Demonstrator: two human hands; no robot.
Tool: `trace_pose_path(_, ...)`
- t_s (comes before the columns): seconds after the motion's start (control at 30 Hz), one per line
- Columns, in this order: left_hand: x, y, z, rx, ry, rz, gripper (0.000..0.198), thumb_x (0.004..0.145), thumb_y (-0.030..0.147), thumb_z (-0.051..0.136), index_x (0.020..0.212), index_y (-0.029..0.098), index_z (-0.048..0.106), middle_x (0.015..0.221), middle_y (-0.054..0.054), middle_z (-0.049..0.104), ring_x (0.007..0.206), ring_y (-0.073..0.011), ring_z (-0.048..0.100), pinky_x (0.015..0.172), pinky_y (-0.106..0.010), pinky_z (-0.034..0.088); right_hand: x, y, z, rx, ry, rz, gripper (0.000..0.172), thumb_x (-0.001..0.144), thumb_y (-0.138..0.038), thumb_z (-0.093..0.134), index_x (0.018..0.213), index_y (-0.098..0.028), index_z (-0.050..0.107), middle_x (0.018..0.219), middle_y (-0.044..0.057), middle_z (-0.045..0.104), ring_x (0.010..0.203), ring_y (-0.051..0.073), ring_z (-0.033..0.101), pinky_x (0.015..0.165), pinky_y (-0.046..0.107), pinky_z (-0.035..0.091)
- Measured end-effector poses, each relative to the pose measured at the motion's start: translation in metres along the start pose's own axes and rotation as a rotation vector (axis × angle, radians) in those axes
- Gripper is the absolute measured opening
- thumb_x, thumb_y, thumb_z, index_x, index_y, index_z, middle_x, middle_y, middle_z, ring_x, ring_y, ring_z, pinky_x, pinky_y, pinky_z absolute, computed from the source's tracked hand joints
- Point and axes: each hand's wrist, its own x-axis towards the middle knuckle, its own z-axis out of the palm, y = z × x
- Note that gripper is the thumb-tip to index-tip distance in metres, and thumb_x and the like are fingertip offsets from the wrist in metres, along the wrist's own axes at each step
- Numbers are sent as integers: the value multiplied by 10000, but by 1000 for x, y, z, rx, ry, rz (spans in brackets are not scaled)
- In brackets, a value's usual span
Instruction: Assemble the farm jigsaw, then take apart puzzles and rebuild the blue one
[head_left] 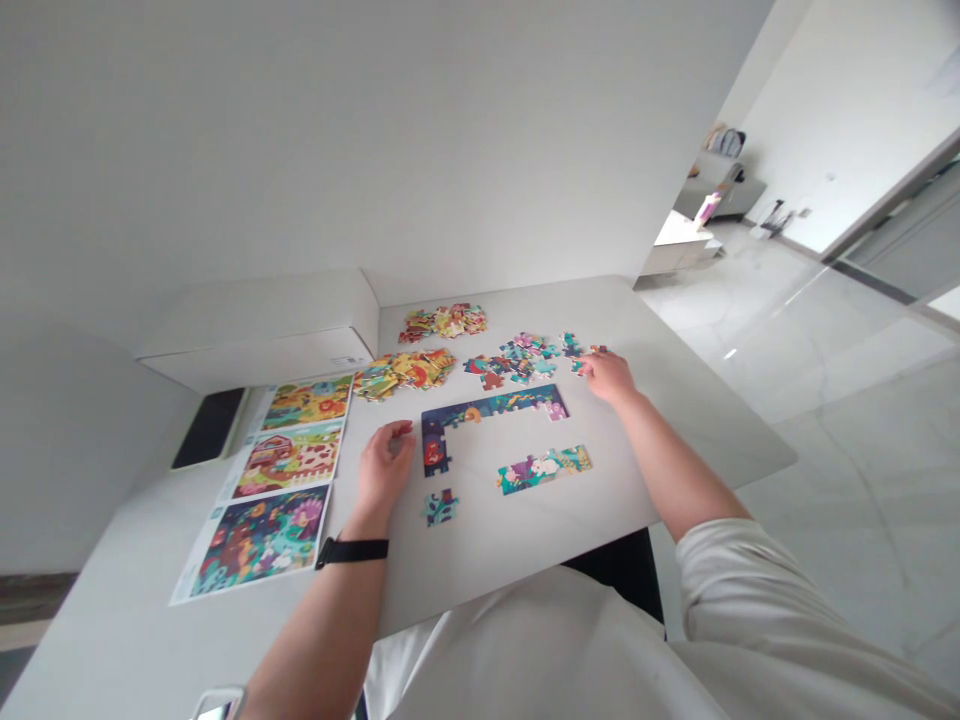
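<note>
A partly joined jigsaw strip (491, 408), dark blue and L-shaped, lies in the middle of the white table (697, 420). My left hand (384, 465) rests beside its left corner, fingers curled, nothing visible in them. My right hand (609, 376) reaches to the far right and its fingertips touch a loose puzzle piece (581, 366) at the edge of a blue-green pile (525, 358). A joined strip with a white rabbit (545, 468) and a small joined cluster (440, 506) lie nearer to me.
Two yellow-orange piles of pieces (405, 371) (442, 321) sit at the back. A sheet with three reference pictures (277, 480) lies at the left, a white box (262, 335) and a dark phone (208, 428) behind it. Tiled floor drops away to the right.
</note>
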Motion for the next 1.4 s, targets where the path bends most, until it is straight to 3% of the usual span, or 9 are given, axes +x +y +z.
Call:
trace_pose_path(0.2,0,-2,2,18,5,6,351,901,409,583,1137,213,753,1152,-110,805,1117,-293,749,1074,-463,575,-1,4,2,-26,60,3,429,1012,-159,539,1349,-269,781,1484,89,693,1346,301,614,1123,427,496)
trace_pose_path(0.47,0,-2,1,43,-4,30,321,906,395,587,1118,224,757,1138,-103,810,1098,-292,751,1061,-459,581,7,-4,13,42,32,-98,348,1048,-248,555,1306,-262,788,1489,77,703,1411,281,588,1210,473,444)
trace_pose_path(0.7,1,-3,2,57,-17,47,330,901,388,575,1120,225,760,1159,-108,805,1117,-298,745,1074,-463,571,2,0,12,34,11,-95,299,1040,-254,585,1260,-242,788,1500,78,700,1416,235,608,1222,398,434)
trace_pose_path(0.97,1,-3,3,78,-19,39,334,897,386,574,1118,221,762,1153,-115,804,1120,-303,743,1077,-464,565,-4,4,1,-66,47,71,326,1040,-316,568,1272,-279,794,1374,88,758,1240,288,683,1103,440,502)
trace_pose_path(1.27,0,-2,1,70,-11,42,339,903,404,555,1108,221,753,1166,-117,801,1131,-302,731,1079,-464,557,35,-22,6,5,43,13,431,1058,-287,517,1461,-251,667,1485,127,695,1398,313,588,1188,498,421)
trace_pose_path(1.4,-2,3,0,73,-6,36,319,886,383,565,1096,228,749,1162,-109,801,1128,-300,730,1082,-458,560,42,-29,16,11,68,152,464,1047,-332,523,1452,-157,666,1394,238,716,1327,394,623,1155,582,405)
